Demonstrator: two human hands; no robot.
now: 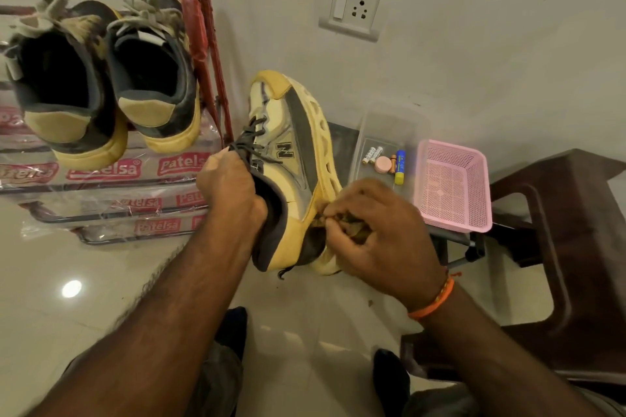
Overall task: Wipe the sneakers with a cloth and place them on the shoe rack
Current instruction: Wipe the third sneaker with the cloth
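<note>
A cream, yellow and grey sneaker (291,145) with an "N" on its side is held in the air, toe pointing away. My left hand (228,186) grips it at the tongue and collar, fingers inside the opening. My right hand (379,230) clutches a small dark cloth (342,222) bunched against the sneaker's heel side. Two dark grey and yellow sneakers (101,78) stand side by side, heels toward me, on the upper shelf of the shoe rack (111,176), which is wrapped in printed clear plastic.
A clear plastic box (389,132) with batteries and small items sits by the wall, beside a pink mesh basket (454,183). A dark brown stool (559,247) stands at the right. A wall socket (355,7) is above. My feet show on the glossy tiled floor.
</note>
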